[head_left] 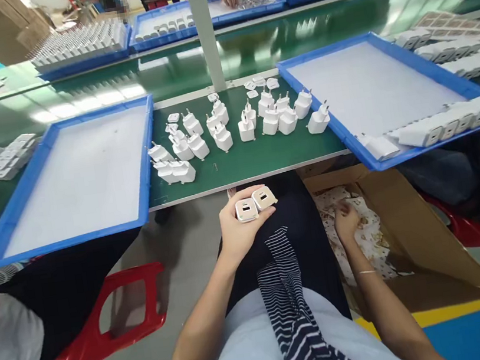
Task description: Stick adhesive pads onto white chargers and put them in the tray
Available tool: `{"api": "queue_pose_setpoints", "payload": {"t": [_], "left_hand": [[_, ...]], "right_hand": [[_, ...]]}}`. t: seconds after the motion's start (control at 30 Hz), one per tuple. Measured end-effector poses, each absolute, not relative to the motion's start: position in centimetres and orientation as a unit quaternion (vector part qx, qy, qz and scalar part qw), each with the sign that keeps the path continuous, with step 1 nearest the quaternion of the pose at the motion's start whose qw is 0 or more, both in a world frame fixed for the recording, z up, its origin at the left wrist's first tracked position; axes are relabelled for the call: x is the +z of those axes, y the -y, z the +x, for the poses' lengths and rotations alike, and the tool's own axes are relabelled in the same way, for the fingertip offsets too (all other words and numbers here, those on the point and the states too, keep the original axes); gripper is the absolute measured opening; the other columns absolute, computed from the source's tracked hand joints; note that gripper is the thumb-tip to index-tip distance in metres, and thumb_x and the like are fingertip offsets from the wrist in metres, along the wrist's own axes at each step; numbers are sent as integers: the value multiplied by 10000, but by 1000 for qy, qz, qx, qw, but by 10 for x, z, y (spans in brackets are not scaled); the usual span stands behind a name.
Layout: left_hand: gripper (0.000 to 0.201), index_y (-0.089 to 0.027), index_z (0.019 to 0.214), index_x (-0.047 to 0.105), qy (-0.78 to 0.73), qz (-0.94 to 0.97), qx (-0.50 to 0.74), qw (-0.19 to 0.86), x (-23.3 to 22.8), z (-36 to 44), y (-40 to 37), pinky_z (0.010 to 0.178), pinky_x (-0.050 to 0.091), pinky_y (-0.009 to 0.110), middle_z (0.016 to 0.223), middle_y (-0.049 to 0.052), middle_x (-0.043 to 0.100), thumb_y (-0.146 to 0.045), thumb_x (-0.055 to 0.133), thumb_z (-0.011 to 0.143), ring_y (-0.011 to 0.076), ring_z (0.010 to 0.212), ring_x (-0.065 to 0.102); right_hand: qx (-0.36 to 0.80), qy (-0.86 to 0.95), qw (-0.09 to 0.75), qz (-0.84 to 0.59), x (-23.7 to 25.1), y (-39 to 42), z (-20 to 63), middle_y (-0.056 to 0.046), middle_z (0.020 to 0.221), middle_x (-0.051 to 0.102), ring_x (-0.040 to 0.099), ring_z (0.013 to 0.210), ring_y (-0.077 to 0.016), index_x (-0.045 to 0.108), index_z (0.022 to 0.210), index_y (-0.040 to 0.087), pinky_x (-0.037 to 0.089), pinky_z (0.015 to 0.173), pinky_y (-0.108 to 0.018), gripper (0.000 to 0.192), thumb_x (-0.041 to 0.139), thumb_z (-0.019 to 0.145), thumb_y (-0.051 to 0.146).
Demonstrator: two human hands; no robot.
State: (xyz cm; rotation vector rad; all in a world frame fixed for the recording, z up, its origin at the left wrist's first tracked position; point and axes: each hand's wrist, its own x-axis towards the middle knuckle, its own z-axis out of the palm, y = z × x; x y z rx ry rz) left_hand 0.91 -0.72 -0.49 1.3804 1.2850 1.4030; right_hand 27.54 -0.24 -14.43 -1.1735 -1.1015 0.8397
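Observation:
My left hand (pixel 240 230) rests over my lap and holds two white charger plugs (pixel 255 204) side by side, their port faces up. My right hand (pixel 346 220) reaches down into a cardboard box (pixel 411 227) at my right knee, fingers closed among the small pieces inside; what it grips is hidden. On the green bench (pixel 255 160) in front of me stand several white charger plugs (pixel 236 124), prongs up.
An empty blue tray (pixel 38 172) sits at the left, another blue tray (pixel 344 129) with a row of plugs (pixel 450 123) at the right. A white post (pixel 204 30) rises behind. Other people sit on both sides; red stools (pixel 120 316) stand below.

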Motion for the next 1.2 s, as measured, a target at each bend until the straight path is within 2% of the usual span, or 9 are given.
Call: {"api": "queue_pose_setpoints", "payload": {"t": [0.07, 0.17, 0.23, 0.33, 0.53, 0.8, 0.9, 1.1, 1.2], "left_hand": [[409, -176, 1035, 767, -502, 552, 537, 393, -2, 14, 7, 784, 654, 305, 1052, 106, 815, -256, 911, 661, 219, 913, 790], [415, -187, 1045, 771, -491, 576, 508, 412, 7, 21, 10, 752, 652, 284, 1030, 90, 819, -238, 915, 659, 202, 859, 790], [410, -192, 1042, 775, -479, 590, 492, 425, 15, 23, 13, 744, 653, 275, 1017, 81, 820, -234, 918, 660, 197, 847, 790], [397, -198, 1031, 776, -465, 597, 487, 437, 24, 25, 18, 734, 656, 260, 999, 68, 823, -224, 919, 662, 190, 832, 791], [397, -189, 1020, 773, -468, 577, 487, 459, 25, 29, 20, 711, 662, 276, 969, 66, 825, -223, 922, 654, 204, 814, 793], [416, -175, 1009, 777, -501, 531, 455, 509, 24, 33, 16, 752, 630, 272, 980, 60, 817, -234, 928, 625, 194, 847, 770], [444, -171, 996, 779, -495, 506, 441, 551, 21, 33, 16, 740, 613, 261, 963, 56, 814, -218, 943, 586, 182, 826, 754], [441, -184, 980, 782, -473, 497, 428, 589, 15, 31, 14, 730, 586, 222, 949, 37, 811, -205, 953, 574, 140, 793, 729], [462, -194, 985, 784, -477, 502, 425, 582, 16, 30, 12, 712, 570, 198, 925, 22, 809, -170, 957, 557, 125, 781, 720]], "right_hand": [[326, 486, 613, -531, -127, 8, 260, -53, 1003, 724, 667, 854, -163, 723, 1010, 210, 591, 775, -321, 138, 701, 940, 327], [297, 556, 583, -512, -83, 15, 236, -63, 995, 767, 702, 875, -215, 777, 1010, 241, 610, 827, -405, 176, 792, 838, 272], [262, 656, 565, -425, -51, 16, 225, -59, 1021, 787, 728, 862, -213, 776, 1091, 285, 627, 801, -405, 259, 764, 848, 198], [220, 726, 563, -328, -17, 11, 220, -30, 1004, 806, 759, 853, -207, 774, 1114, 336, 642, 743, -370, 333, 728, 860, 125], [137, 783, 528, -297, -6, 8, 228, -18, 994, 818, 772, 827, -195, 775, 1111, 348, 639, 698, -335, 407, 674, 861, 44], [145, 795, 507, -301, -5, 7, 229, -59, 903, 790, 745, 797, -168, 745, 980, 220, 611, 685, -280, 225, 606, 920, 54], [239, 794, 466, -308, 8, 4, 234, -49, 867, 774, 719, 773, -145, 727, 931, 195, 584, 690, -256, 175, 611, 928, 65], [579, 661, 273, -392, 47, -18, 242, -4, 690, 714, 634, 601, -117, 722, 786, 156, 513, 581, -233, 35, 729, 820, 160], [659, 598, 235, -391, 55, -30, 239, -3, 680, 701, 604, 582, -103, 717, 756, 140, 504, 573, -231, 39, 750, 759, 161]]}}
